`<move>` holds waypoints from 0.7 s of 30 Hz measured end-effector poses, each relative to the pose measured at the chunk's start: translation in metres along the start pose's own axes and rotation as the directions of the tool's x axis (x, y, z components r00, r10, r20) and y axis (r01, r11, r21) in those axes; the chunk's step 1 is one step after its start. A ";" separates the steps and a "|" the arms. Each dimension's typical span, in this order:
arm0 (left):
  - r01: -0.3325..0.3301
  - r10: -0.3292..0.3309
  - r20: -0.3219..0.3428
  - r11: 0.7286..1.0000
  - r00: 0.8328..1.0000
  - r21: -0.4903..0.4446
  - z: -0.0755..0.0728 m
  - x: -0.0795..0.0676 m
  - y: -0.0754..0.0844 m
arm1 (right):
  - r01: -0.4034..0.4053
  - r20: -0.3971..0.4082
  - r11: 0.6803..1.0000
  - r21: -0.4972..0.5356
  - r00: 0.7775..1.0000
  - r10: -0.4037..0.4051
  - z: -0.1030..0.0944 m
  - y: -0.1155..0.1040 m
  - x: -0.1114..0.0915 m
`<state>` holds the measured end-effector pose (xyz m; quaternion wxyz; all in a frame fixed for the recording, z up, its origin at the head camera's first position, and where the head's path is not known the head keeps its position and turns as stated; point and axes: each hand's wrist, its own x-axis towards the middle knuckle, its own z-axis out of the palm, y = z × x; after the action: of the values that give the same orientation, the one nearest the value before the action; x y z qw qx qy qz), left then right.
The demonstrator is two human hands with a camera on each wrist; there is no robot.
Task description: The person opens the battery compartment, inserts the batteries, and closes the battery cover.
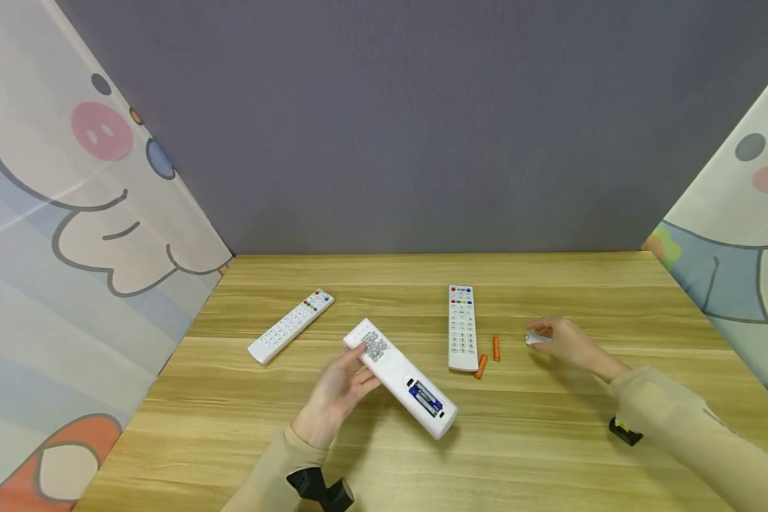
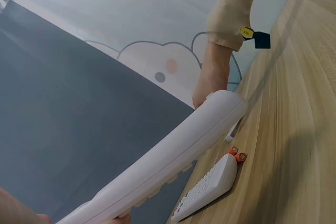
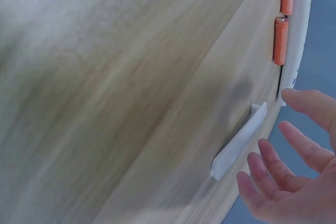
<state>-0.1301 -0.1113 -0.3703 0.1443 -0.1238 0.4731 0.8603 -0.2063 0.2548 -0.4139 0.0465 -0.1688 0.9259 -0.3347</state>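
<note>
My left hand (image 1: 339, 390) grips a white remote control (image 1: 397, 373) near one end, its back turned up. The battery bay at the other end is uncovered, and blue batteries (image 1: 426, 398) lie in it. In the left wrist view the held remote (image 2: 163, 153) is tilted above the table. To the right, my right hand (image 1: 566, 345) is over a small white battery cover (image 1: 537, 338) on the table. Seen from the right wrist, the fingers are spread and relaxed, with a gap between them and the cover (image 3: 240, 141).
A second white remote (image 1: 463, 327) lies buttons up at the middle, with two orange batteries (image 1: 496, 348) by its lower right side. Another remote (image 1: 291, 327) lies angled at the left. A grey panel (image 1: 422, 128) stands behind the wooden table (image 1: 518, 455).
</note>
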 end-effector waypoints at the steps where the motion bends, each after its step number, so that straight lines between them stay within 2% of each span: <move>1: 0.001 -0.001 0.000 1.000 1.000 0.000 0.000 0.000 0.000 | -0.001 0.007 1.000 -0.002 1.000 0.001 0.000 0.000 0.000; 11: 0.003 -0.003 -0.004 1.000 1.000 -0.017 0.000 0.000 0.000 | -0.004 0.047 1.000 -0.031 0.999 0.006 0.003 0.003 0.004; 21: 0.010 -0.010 -0.009 0.999 1.000 -0.048 0.000 0.000 0.000 | 0.005 0.052 0.999 -0.037 0.999 -0.003 0.006 0.010 0.007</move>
<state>-0.1298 -0.1110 -0.3702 0.1433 -0.1337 0.4523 0.8701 -0.2148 0.2562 -0.4248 0.0665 -0.1801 0.9301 -0.3130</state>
